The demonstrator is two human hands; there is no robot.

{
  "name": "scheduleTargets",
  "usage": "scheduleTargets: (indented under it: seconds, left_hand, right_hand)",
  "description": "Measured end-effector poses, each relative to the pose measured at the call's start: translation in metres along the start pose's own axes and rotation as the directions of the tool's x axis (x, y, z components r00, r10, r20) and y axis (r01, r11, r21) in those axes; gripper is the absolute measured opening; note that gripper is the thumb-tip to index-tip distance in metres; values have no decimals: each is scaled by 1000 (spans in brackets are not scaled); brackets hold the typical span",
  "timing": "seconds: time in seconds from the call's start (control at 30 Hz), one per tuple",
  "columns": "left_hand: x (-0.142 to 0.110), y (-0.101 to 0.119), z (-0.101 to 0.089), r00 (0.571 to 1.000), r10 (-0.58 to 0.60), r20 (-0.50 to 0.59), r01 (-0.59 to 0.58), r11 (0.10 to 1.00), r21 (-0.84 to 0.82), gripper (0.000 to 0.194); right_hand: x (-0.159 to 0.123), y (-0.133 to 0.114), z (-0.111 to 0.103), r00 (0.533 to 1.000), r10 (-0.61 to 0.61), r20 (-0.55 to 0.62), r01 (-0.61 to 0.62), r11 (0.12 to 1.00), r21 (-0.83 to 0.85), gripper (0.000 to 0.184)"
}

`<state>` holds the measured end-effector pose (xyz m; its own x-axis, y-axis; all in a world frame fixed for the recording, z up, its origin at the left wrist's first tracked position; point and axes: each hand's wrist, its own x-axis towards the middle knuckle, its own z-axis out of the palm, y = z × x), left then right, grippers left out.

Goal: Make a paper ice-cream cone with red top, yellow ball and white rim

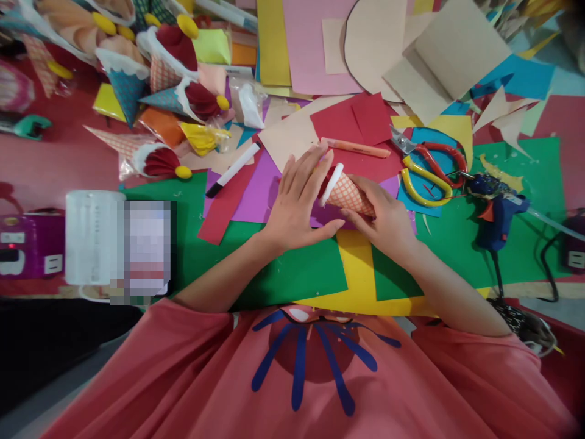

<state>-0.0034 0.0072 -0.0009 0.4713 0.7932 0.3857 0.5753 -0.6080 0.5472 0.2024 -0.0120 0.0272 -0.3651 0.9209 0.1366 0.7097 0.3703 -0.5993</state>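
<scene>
My right hand [388, 216] is wrapped round a small paper ice cream cone [350, 194] with an orange-and-white checked pattern. A fluffy white trim [335, 184] runs round its wide end, and the dark red top beyond it is mostly behind my left hand [299, 201]. That left hand lies at the cone's wide end, fingers stretched forward and thumb apart. Whether its palm touches the top I cannot tell. Under the cone is purple paper [253, 198]. Just beyond my left fingertips lies an orange highlighter [356, 148].
Red-and-yellow scissors [434, 164] and a blue glue gun [498, 207] lie to the right. A white-capped marker [234, 169] and a phone [148, 247] are on the left. Several finished paper cones [123, 76] fill the back left. Beige card [457, 49] lies at the back right.
</scene>
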Motion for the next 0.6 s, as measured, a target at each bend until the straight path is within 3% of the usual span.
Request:
scheduleTargets:
  seconds: [0.27,0.6]
  left_hand:
    - [1,2,-1,1000,19,0,-19,1000,1,85]
    - [-1,2,1,999,52,6,-52,999,8,90]
  right_hand:
    - [-1,2,3,999,-41,-35,39,997,-65,51]
    - [-2,5,1,998,-49,-34,41,977,-210,48]
